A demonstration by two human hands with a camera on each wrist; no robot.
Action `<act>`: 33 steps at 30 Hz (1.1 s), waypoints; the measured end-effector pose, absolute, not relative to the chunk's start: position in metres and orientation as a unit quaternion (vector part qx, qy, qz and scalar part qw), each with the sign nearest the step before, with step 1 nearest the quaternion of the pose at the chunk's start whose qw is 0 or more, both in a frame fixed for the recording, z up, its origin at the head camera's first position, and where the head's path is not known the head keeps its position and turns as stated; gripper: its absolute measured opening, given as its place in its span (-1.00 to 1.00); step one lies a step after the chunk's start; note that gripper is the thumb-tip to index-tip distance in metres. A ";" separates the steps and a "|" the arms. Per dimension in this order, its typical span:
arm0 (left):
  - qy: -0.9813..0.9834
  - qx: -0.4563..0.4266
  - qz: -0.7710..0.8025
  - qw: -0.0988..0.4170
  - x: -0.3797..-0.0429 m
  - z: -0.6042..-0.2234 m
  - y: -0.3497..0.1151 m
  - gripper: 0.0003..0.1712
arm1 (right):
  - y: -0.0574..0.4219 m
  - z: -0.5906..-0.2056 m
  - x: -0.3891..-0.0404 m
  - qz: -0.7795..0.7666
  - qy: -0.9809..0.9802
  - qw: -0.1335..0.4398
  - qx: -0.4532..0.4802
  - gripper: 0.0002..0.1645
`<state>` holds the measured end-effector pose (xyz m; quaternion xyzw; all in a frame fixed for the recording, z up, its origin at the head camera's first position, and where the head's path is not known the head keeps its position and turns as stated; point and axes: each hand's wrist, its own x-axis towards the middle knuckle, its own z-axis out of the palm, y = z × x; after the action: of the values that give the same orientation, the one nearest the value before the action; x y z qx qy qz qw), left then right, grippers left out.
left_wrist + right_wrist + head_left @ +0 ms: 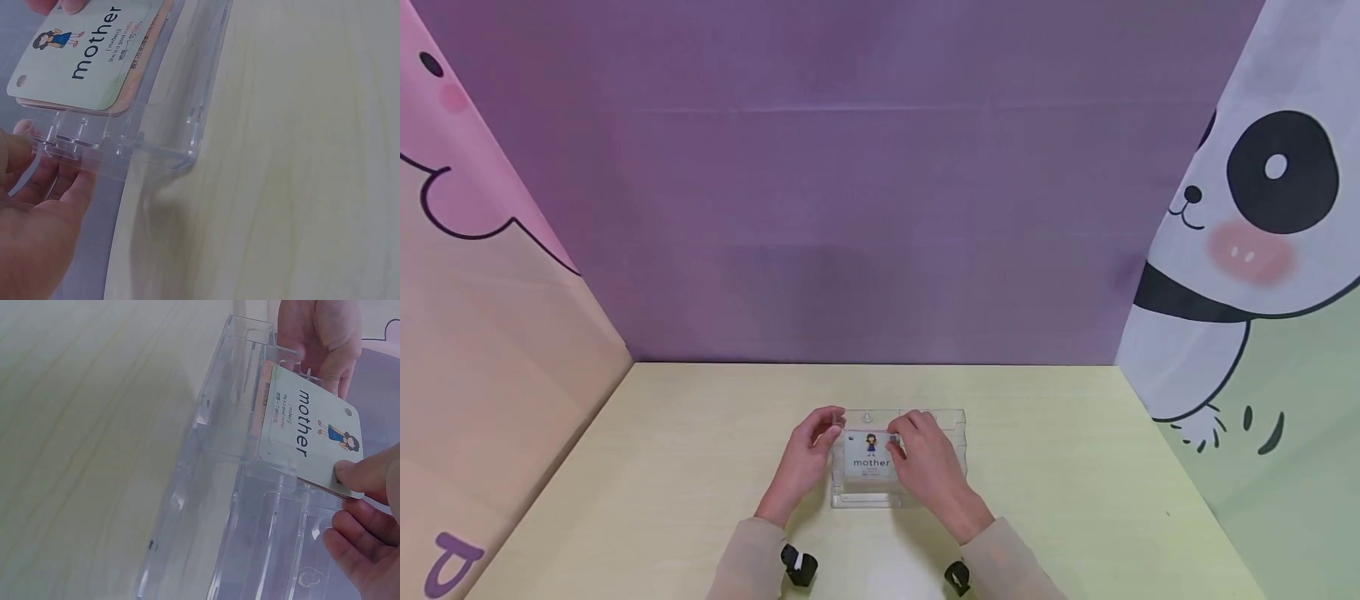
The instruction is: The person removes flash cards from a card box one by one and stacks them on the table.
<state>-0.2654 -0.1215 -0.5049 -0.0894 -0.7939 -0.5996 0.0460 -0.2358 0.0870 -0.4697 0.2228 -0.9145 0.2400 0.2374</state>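
- A smooth purple backdrop [872,192] stands behind a pale, wood-grained table [685,500].
- At far left, a peach wall panel [482,358] shows part of a pink cartoon figure outlined in black.
- The left hand [802,462], below a light beige sleeve [748,558], has its thumb and fingers closed around the left end wall of a clear plastic holder [865,501] on the table.
- Within the left part of that holder is a stack of rounded-corner cards; the top one, a white card [865,468], bears a girl in a blue dress and the word "mother". A coral-pink card [265,400] peeks out beneath it. Whether the stack touches the holder's floor, I cannot tell.
- The right hand [932,475] pinches the stack at the white card's right upper corner, thumb on top and fingers underneath, with almost no gap between; another beige sleeve [1011,562] covers its forearm.
- At far right, a pale green wall panel [1307,400] carries a black-and-white cartoon panda [1285,258] with a pink cheek.
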 end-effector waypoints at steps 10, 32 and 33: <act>-0.789 -0.096 -0.605 0.047 -0.265 -0.503 -0.121 -0.64 | 0.089 -0.466 -0.235 0.250 -0.911 0.238 0.228 -0.79; -0.799 -0.089 -0.594 0.041 -0.263 -0.503 -0.121 -0.63 | 0.087 -0.460 -0.234 0.336 -0.893 0.217 0.205 -0.82; -0.799 -0.088 -0.594 0.041 -0.263 -0.503 -0.121 -0.63 | 0.087 -0.460 -0.234 0.343 -0.891 0.216 0.204 -0.81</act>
<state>-0.2633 -0.1211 -0.5029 -0.0882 -0.7989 -0.5936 0.0405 -0.2338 0.0873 -0.4599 0.2040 -0.8911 0.3430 0.2160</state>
